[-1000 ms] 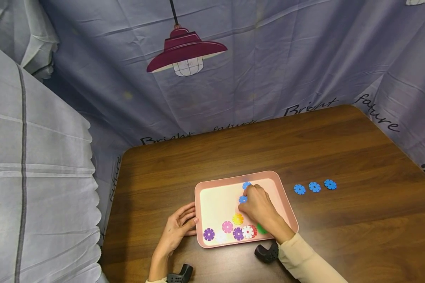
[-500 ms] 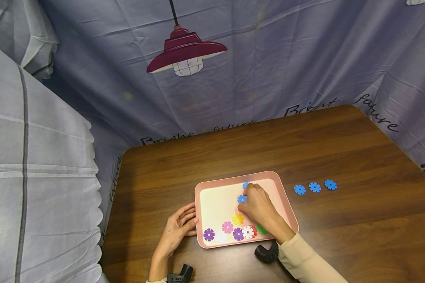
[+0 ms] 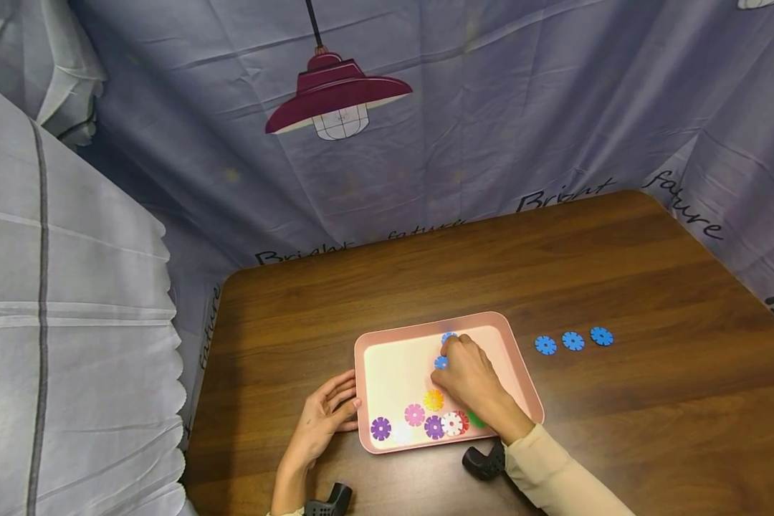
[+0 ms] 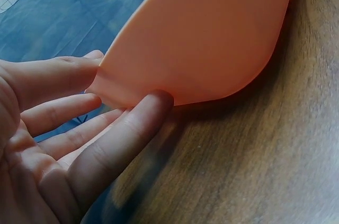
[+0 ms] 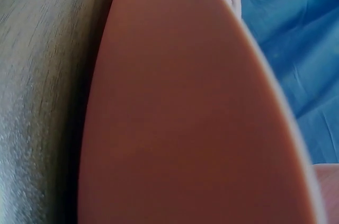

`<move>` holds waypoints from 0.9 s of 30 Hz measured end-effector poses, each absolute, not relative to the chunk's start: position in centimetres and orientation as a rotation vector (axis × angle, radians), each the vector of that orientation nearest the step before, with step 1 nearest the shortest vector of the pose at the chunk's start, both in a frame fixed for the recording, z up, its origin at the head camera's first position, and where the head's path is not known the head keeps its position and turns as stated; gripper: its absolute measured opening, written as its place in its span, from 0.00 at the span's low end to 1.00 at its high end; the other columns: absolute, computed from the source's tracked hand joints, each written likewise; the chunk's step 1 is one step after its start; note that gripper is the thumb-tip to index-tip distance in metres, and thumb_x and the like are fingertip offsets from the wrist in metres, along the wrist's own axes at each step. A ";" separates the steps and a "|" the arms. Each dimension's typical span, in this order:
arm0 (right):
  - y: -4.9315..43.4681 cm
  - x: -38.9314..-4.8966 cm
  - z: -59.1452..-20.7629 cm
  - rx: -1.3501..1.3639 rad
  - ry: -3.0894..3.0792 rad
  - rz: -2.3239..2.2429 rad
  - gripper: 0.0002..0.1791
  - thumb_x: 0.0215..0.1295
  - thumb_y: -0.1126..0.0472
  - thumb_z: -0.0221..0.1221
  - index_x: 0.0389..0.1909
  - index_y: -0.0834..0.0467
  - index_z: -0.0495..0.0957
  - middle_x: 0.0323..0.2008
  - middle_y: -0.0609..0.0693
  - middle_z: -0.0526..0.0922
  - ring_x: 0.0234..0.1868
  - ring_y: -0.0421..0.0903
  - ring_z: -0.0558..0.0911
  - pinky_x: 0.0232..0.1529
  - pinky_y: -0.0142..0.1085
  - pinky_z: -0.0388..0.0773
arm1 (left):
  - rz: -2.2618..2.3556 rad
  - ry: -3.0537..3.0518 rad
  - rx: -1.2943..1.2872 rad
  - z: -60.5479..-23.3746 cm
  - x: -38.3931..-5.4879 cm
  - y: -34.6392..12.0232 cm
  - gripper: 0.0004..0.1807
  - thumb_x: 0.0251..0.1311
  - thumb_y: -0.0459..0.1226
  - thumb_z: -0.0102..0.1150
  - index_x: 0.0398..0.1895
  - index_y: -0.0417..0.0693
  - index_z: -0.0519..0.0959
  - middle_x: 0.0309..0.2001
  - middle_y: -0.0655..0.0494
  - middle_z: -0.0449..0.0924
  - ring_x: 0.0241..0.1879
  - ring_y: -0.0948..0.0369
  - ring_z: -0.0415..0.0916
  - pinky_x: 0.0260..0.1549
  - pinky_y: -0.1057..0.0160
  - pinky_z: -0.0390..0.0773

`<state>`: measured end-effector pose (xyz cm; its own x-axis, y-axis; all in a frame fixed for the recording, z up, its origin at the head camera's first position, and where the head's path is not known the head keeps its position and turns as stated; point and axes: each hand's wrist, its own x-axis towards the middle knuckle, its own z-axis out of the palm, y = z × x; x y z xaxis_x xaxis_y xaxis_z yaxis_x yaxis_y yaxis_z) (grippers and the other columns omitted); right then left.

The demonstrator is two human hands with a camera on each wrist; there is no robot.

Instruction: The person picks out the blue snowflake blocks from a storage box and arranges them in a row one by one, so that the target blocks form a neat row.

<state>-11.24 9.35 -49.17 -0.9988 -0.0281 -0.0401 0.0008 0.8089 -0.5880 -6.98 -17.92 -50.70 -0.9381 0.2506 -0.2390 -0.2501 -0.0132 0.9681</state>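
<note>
A pink tray (image 3: 393, 448) with a pale inside lies on the wooden table. My left hand (image 3: 322, 419) touches its left side, fingers extended and thumb (image 4: 148, 115) against the outer wall. Over the tray's right half bends my right hand (image 3: 474, 376). A blue notched plastic disc (image 3: 441, 362) sits between its curled forefinger and thumb, partly hidden. Just beyond the fingertips is another blue disc (image 3: 448, 335). The right wrist view holds mostly the tray's outer wall (image 5: 180, 97), and the right hand's fingers are hidden there.
Along the tray's near side lie purple (image 3: 380, 428), pink (image 3: 415, 414), yellow (image 3: 433, 399), white (image 3: 451, 423), red and green notched discs. Three blue discs (image 3: 572, 341) form a row on the table to the right. A curtain (image 3: 426, 143) hangs behind the table.
Almost nothing differs. The right hand's fingers shift very slightly over the blue disc; the left hand and the tray stay put.
</note>
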 end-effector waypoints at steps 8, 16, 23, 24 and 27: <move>9.2 -11.2 -49.3 -0.055 2.952 -0.965 0.15 0.39 0.69 0.65 0.33 0.69 0.79 0.30 0.58 0.75 0.27 0.50 0.75 0.32 0.45 0.81 | 2.023 1.928 0.007 -50.8 -6.9 -17.9 0.31 0.63 0.27 0.61 0.69 0.32 0.63 0.64 0.31 0.67 0.62 0.42 0.69 0.39 0.52 0.86; 9.1 -11.2 -49.5 -0.090 2.967 -0.964 0.08 0.37 0.71 0.62 0.23 0.64 0.75 0.25 0.55 0.71 0.25 0.48 0.70 0.26 0.40 0.76 | 2.018 1.923 0.034 -51.0 -6.9 -18.0 0.32 0.64 0.29 0.61 0.70 0.33 0.62 0.64 0.31 0.66 0.61 0.45 0.70 0.40 0.51 0.86; 9.0 -11.3 -49.5 -0.098 2.977 -0.944 0.08 0.36 0.71 0.63 0.21 0.64 0.74 0.25 0.55 0.71 0.25 0.49 0.71 0.27 0.41 0.77 | 2.013 1.921 0.015 -50.9 -7.0 -18.0 0.31 0.64 0.29 0.60 0.70 0.34 0.63 0.64 0.32 0.67 0.62 0.44 0.69 0.40 0.51 0.86; 9.0 -11.3 -49.5 -0.106 2.983 -0.938 0.08 0.36 0.71 0.64 0.20 0.63 0.74 0.25 0.55 0.71 0.25 0.49 0.71 0.28 0.42 0.77 | 2.014 1.920 0.007 -50.9 -7.0 -18.0 0.31 0.64 0.29 0.60 0.70 0.35 0.63 0.64 0.33 0.67 0.62 0.44 0.69 0.40 0.51 0.86; 8.9 -11.3 -49.5 -0.133 2.995 -0.914 0.10 0.36 0.71 0.64 0.15 0.60 0.71 0.24 0.55 0.70 0.25 0.49 0.71 0.27 0.42 0.77 | 2.010 1.920 0.005 -50.9 -6.9 -18.0 0.31 0.64 0.29 0.60 0.70 0.35 0.63 0.64 0.33 0.67 0.62 0.43 0.69 0.40 0.51 0.86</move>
<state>-11.29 8.94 -49.48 -0.9964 -0.0832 0.0179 -0.0790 0.8263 -0.5576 -6.92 -17.99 -50.93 -0.9353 0.2581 -0.2422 -0.2537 -0.0117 0.9672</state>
